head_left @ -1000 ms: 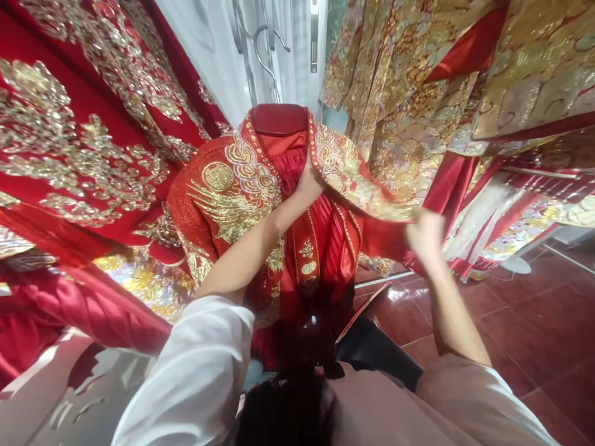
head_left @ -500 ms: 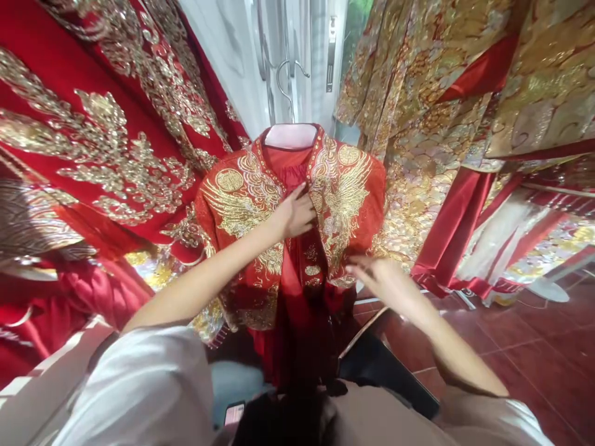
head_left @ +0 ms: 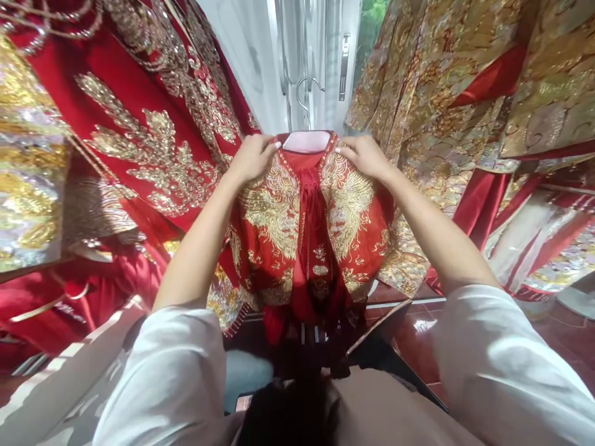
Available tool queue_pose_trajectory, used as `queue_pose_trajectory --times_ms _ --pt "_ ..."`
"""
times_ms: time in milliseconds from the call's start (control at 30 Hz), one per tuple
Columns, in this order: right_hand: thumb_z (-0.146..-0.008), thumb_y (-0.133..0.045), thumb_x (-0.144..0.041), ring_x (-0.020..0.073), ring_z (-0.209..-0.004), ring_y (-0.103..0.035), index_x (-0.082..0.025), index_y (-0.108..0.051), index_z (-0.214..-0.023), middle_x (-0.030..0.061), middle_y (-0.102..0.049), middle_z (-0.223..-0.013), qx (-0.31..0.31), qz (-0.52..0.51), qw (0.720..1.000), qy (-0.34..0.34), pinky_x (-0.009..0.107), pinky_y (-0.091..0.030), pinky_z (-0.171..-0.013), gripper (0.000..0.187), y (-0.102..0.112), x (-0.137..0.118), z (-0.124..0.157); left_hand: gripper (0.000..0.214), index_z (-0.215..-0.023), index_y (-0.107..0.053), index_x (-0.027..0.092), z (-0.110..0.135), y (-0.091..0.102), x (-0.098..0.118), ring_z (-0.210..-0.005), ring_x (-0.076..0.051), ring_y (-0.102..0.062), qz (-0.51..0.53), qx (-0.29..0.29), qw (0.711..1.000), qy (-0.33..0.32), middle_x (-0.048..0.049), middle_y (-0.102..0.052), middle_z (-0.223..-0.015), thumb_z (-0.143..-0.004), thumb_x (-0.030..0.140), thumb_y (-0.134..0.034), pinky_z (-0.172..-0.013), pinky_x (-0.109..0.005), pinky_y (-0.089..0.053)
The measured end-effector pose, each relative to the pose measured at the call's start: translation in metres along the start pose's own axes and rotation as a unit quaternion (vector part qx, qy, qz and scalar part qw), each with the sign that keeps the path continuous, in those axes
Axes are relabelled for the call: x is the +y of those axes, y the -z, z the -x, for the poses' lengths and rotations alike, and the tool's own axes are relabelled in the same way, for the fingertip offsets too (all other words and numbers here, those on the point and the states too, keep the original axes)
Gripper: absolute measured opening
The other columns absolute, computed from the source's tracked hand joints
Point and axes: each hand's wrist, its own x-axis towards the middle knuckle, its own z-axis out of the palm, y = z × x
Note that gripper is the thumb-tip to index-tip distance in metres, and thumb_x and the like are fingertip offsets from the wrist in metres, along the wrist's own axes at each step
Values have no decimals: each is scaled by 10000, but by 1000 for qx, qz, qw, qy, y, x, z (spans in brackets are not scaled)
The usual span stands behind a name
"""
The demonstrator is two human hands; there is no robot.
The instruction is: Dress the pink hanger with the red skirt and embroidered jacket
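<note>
A red jacket [head_left: 269,217] with gold embroidery hangs in front of me on a hanger [head_left: 304,99] with a metal hook. My left hand [head_left: 255,158] grips its left shoulder by the collar, thumb on the front and the other fingers out of sight behind. At the opposite shoulder, my right hand [head_left: 365,155] holds the cloth in the same way. Between the two front panels, red gathered fabric [head_left: 310,192] runs down the middle. A pale pink piece [head_left: 307,141] shows inside the neck opening.
Red garments with gold beading [head_left: 158,142] hang at the left, and gold sequined garments [head_left: 432,93] at the right. Behind the hanger is a white door frame [head_left: 320,56]. Dark red floor tiles [head_left: 421,334] show at lower right, and a phone [head_left: 243,402] lies near my lap.
Both hands have moved up to the jacket's shoulders, the left from the front opening and the right from the lower front edge. Now they grip the cloth beside the collar.
</note>
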Motion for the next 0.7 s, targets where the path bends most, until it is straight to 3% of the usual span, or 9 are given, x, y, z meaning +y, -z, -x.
queue_pose_trajectory --times_ms 100,200,267,400,500,567,700 --pt "-939 -345 -514 171 -785 -536 -157 -562 -740 31 -536 -696 48 -70 996 -32 313 -446 -826 463 -1 3 -9 415 -523 -308 210 -14 2 10 -553 -114 -368 21 60 998 27 38 -260 -514 -897 262 -481 -647 -291 -392" --pt "-951 -330 -498 127 -690 -509 -152 -532 -663 10 -497 -641 51 -151 985 -66 272 -454 -744 493 1 4 -17 462 -512 -260 211 -24 8 12 -528 -96 -327 76 78 992 60 39 -214 -519 -928 287 -445 -614 -278 -374" --pt "-943 -357 -496 104 -656 -505 -140 -556 -665 5 -528 -648 14 -197 976 -87 251 -456 -698 493 6 6 -14 463 -509 -335 195 -19 14 8 -535 -101 -385 119 30 989 82 39 -254 -503 -931 353 -443 -626 -286 -405" --pt "-838 -564 -480 88 -717 -560 -119 -654 -817 7 -647 -790 -76 -225 968 -84 229 -476 -712 373 20 14 11 387 -692 -591 127 16 30 -7 -692 -158 -564 200 -147 963 106 4 -509 -579 -868 467 -543 -721 -344 -486" --pt "-802 -608 -458 90 -788 -601 -116 -676 -915 20 -688 -895 -81 -229 965 -99 237 -496 -761 367 27 20 32 449 -861 -642 126 40 33 -21 -785 -162 -590 243 -162 947 134 -10 -609 -658 -850 564 -545 -812 -395 -507" --pt "-865 -517 -431 76 -787 -623 -98 -676 -941 34 -697 -918 -98 -251 951 -148 236 -500 -769 376 28 25 39 503 -902 -638 120 46 29 -33 -766 -147 -586 269 -148 939 156 -11 -631 -667 -864 602 -498 -832 -419 -511" --pt "-975 -213 -394 74 -782 -650 -33 -661 -944 88 -694 -940 -201 -296 892 -276 251 -485 -744 576 27 37 36 551 -933 -617 97 41 19 -61 -718 -151 -597 303 -212 905 209 -23 -657 -669 -920 594 -378 -773 -413 -529"
